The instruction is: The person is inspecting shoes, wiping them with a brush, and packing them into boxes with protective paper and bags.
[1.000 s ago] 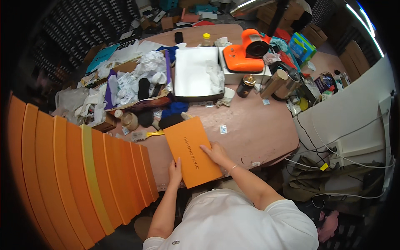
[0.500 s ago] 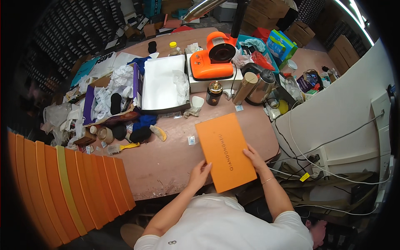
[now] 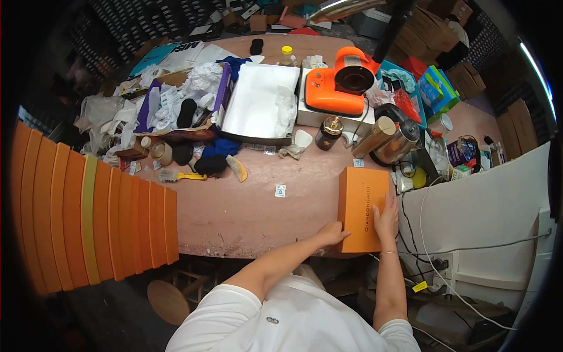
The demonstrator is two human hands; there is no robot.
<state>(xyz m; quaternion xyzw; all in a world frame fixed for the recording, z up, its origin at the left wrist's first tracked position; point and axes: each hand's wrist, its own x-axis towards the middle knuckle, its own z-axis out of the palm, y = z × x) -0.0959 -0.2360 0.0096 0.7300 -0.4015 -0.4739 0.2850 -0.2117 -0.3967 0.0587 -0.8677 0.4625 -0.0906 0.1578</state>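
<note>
An orange lidded cardboard box [image 3: 356, 199] with dark lettering lies at the right end of the pink worktable, its long side pointing away from me. My left hand [image 3: 334, 233] grips its near left edge with curled fingers. From the right, my right hand [image 3: 385, 220] holds the box, thumb on the lid and fingers stretched along the right edge. The underside of the box and some fingertips are hidden.
Orange boxes [image 3: 105, 217] stand stacked at the left. Along the table's back are a purple box of crumpled paper [image 3: 224, 88], a white-lined tray [image 3: 261, 97], an orange machine [image 3: 334, 94], a dark jar [image 3: 329, 134] and a kettle [image 3: 399, 138]. Cables [image 3: 422, 223] hang at right.
The orange box has moved right and turned so its long side is straighter. Both hands moved with it, and my right hand now reaches farther onto the lid. The view has shifted too.
</note>
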